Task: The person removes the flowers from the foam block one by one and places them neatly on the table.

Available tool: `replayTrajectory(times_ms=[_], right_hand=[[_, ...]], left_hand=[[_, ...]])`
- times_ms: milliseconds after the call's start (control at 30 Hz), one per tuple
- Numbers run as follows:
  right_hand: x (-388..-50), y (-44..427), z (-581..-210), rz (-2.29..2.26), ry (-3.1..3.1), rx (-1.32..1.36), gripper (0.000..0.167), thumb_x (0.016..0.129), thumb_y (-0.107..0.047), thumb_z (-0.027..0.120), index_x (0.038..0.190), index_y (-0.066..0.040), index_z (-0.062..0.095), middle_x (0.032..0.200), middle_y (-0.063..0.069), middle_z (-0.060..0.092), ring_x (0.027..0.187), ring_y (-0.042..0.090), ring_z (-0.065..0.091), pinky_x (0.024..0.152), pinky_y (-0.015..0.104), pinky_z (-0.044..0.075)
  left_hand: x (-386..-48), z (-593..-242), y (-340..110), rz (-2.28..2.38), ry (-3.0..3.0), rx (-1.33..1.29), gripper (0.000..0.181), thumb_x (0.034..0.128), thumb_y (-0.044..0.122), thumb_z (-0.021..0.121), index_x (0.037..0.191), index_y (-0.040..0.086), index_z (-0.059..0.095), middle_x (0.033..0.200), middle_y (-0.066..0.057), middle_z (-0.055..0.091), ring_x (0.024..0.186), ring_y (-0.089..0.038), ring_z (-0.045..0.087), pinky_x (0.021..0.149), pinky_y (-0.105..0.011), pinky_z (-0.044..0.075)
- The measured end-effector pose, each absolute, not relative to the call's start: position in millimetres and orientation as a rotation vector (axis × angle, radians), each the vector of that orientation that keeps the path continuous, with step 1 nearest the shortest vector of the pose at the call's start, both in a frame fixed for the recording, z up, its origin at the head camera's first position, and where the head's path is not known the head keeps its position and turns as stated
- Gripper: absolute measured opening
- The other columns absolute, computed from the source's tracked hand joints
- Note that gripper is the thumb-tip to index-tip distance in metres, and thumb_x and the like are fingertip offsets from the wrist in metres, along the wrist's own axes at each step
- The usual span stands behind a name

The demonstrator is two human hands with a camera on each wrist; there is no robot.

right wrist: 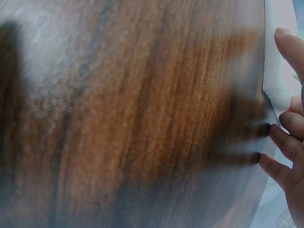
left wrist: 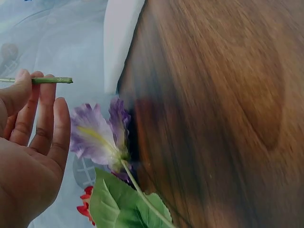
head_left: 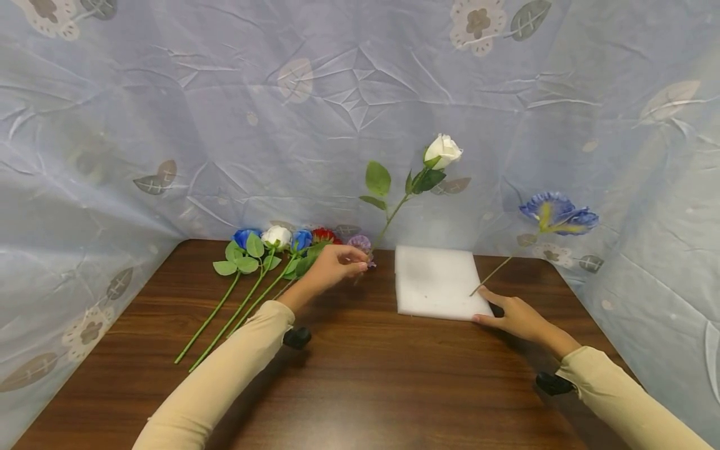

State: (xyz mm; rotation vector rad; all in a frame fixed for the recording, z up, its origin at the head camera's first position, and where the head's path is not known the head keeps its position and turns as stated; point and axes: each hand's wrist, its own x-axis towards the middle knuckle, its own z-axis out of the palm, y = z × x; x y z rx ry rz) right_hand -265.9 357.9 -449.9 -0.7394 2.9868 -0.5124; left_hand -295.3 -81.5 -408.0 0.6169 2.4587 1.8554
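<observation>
In the head view my left hand point(head_left: 335, 270) pinches the lower stem of a white rose point(head_left: 442, 152), which leans up to the right above the table. The cut end of its green stem point(left wrist: 52, 80) pokes out past the fingers in the left wrist view. My right hand point(head_left: 519, 317) grips the right front corner of a white foam block point(head_left: 435, 281), thumb at the front edge. From the block's right side rises a tilted blue iris-like flower point(head_left: 554, 215), its stem standing in the foam. Part of the right hand point(right wrist: 289, 142) shows at the block's edge in the right wrist view.
Left of the block lie several flowers on the brown table point(head_left: 360, 375): blue roses point(head_left: 302, 240), a white rose point(head_left: 277, 237), a red flower point(head_left: 325, 235) and a purple flower point(left wrist: 97, 133). Behind the table hangs a patterned curtain point(head_left: 236, 112).
</observation>
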Motion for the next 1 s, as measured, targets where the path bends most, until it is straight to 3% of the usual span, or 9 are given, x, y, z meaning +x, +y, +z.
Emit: replayTrajectory(times_ms=[133, 200, 333, 467, 800, 1000], right_hand=[[-267, 358, -451, -0.516, 2.988, -0.737, 0.084, 0.094, -0.049, 0.070, 0.152, 0.004, 0.041, 0.152, 0.028, 0.046, 0.131, 0.048, 0.054, 0.103, 0.062, 0.049], [-267, 359, -453, -0.512, 2.990, -0.732, 0.085, 0.094, -0.049, 0.070, 0.152, 0.004, 0.041, 0.152, 0.028, 0.046, 0.132, 0.048, 0.054, 0.103, 0.062, 0.049], [-268, 360, -454, -0.508, 2.990, -0.734, 0.085, 0.094, -0.050, 0.070, 0.152, 0.005, 0.041, 0.152, 0.028, 0.046, 0.132, 0.048, 0.054, 0.103, 0.062, 0.049], [-267, 360, -453, -0.512, 2.992, -0.754, 0.084, 0.093, -0.049, 0.071, 0.151, 0.005, 0.042, 0.152, 0.028, 0.047, 0.131, 0.048, 0.055, 0.102, 0.062, 0.049], [-265, 358, -451, -0.518, 2.987, -0.756, 0.083, 0.093, -0.047, 0.072, 0.152, 0.004, 0.043, 0.152, 0.027, 0.047, 0.131, 0.047, 0.055, 0.101, 0.061, 0.050], [-266, 357, -450, -0.524, 2.985, -0.755, 0.083, 0.093, -0.047, 0.072, 0.151, 0.005, 0.043, 0.152, 0.028, 0.046, 0.131, 0.048, 0.054, 0.101, 0.062, 0.050]], left_hand=[[-294, -410, -93, 1.796, 2.464, 0.601, 0.021, 0.0906, 0.001, 0.075, 0.108, -0.011, 0.072, 0.094, -0.018, 0.075, 0.075, -0.009, 0.069, 0.074, -0.029, 0.062], [-293, -410, -99, 1.760, 2.455, 0.599, 0.022, 0.0904, 0.001, 0.075, 0.109, -0.011, 0.072, 0.097, -0.020, 0.075, 0.076, -0.008, 0.069, 0.074, -0.028, 0.062], [-289, -408, -112, 1.700, 2.404, 0.552, 0.024, 0.0907, 0.001, 0.075, 0.113, -0.008, 0.073, 0.101, -0.020, 0.075, 0.082, -0.019, 0.074, 0.084, -0.046, 0.063], [-287, -407, -125, 1.594, 2.421, 0.531, 0.025, 0.0913, 0.006, 0.075, 0.114, -0.005, 0.074, 0.095, -0.014, 0.077, 0.080, -0.020, 0.075, 0.087, -0.057, 0.060], [-281, -407, -154, 1.471, 2.360, 0.492, 0.026, 0.0911, 0.008, 0.075, 0.114, -0.005, 0.074, 0.104, -0.022, 0.077, 0.091, -0.031, 0.077, 0.088, -0.055, 0.061], [-279, -406, -169, 1.398, 2.335, 0.451, 0.028, 0.0900, 0.006, 0.076, 0.114, -0.007, 0.073, 0.101, -0.016, 0.078, 0.084, -0.026, 0.077, 0.085, -0.052, 0.062]])
